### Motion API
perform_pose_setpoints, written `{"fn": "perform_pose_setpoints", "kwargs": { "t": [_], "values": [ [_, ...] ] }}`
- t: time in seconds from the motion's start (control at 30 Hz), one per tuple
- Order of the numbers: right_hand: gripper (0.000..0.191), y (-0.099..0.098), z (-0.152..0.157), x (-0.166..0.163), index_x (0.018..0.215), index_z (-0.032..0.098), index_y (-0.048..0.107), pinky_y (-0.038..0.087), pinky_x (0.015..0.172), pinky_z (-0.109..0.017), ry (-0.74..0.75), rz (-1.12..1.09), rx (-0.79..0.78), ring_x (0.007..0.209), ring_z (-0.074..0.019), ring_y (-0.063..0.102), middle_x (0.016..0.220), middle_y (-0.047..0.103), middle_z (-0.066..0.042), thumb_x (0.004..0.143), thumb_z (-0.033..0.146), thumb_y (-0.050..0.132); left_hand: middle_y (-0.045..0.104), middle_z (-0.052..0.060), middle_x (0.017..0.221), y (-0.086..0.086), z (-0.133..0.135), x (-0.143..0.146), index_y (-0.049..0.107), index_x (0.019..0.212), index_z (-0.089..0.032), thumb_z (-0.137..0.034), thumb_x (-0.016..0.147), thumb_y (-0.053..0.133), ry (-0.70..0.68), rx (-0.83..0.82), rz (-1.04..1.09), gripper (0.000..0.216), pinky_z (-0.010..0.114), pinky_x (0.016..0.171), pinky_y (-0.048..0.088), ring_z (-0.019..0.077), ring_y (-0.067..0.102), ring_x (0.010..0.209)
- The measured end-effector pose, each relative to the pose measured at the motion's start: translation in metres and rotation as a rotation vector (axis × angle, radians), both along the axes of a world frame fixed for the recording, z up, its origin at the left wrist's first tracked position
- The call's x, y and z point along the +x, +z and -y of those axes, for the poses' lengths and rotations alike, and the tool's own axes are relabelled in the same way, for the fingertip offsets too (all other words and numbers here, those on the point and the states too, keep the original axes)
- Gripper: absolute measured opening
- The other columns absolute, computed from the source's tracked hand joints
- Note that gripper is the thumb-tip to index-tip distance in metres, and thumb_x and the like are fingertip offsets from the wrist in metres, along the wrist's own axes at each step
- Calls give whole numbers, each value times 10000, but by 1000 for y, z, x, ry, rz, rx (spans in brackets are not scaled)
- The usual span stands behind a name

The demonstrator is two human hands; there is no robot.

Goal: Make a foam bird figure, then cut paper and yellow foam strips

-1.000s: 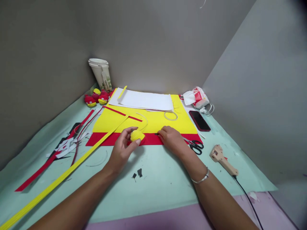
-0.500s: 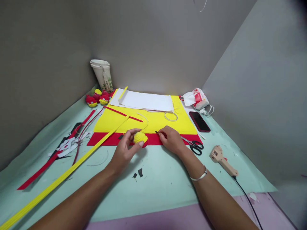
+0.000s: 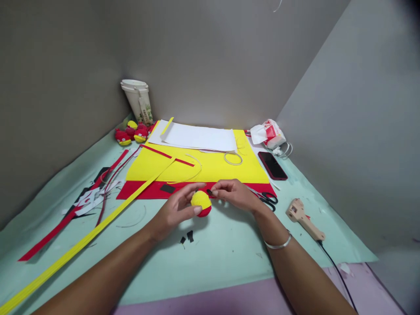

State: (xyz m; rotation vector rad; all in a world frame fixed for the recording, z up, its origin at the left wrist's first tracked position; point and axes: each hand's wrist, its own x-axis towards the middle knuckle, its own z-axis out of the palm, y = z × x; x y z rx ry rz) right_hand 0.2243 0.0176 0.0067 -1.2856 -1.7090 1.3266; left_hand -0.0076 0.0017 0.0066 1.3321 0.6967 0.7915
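Observation:
Between the thumb and fingers of my left hand (image 3: 179, 208) is a small ball (image 3: 201, 200), ribbed yellow on top and red underneath. Close by on its right, my right hand (image 3: 234, 194) pinches a small dark piece (image 3: 210, 192) in its fingertips; its exact kind is too small to make out. The piece is very near the ball, and I cannot tell whether they touch. Under and behind both hands lie a red sheet (image 3: 131, 189) and a yellow sheet (image 3: 216, 170). A black rectangle (image 3: 167, 188) rests on the red sheet beside my left hand.
Scissors (image 3: 269, 199) lie right of my right hand, with a glue gun (image 3: 305, 221) and a phone (image 3: 272, 165) beyond. A long yellow strip (image 3: 108, 222) crosses the left side. Red-and-yellow balls (image 3: 123, 136) sit near a paper cup (image 3: 138, 100). White paper (image 3: 200, 136) lies at the back.
The ball has come slightly right and toward me in my left hand, its red underside now showing more. My right hand has brought the dark piece down and left, closer to the ball.

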Motion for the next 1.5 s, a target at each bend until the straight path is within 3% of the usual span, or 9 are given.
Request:
{"fn": "perform_pose_setpoints", "kwargs": {
  "t": [0.47, 1.1, 1.5],
  "values": [
    [118, 3, 0, 6, 849, 176, 646, 416, 566, -216, 184, -81, -117, 620, -112, 549, 754, 662, 0, 788, 233, 563, 676, 116, 1118, -1, -2, 0, 615, 1172, -193, -363, 761, 718, -87, 123, -106, 457, 369, 869, 489, 266, 623, 1022],
    [141, 10, 2, 4, 804, 192, 652, 399, 589, -210, 222, 0, -125, 645, -117, 546, 727, 630, 26, 739, 150, 534, 660, 103, 1129, -4, -1, 0, 605, 1268, -225, -336, 774, 704, -146, 242, -260, 516, 395, 913, 487, 266, 608, 1044],
    [132, 6, 1, 6, 785, 207, 660, 451, 662, -233, 240, 42, -104, 665, -130, 570, 712, 631, 32, 743, 157, 546, 665, 100, 1148, -1, 0, 2, 636, 1235, -246, -311, 750, 715, -117, 264, -227, 496, 410, 934, 480, 273, 609, 1062]
  ]
}}
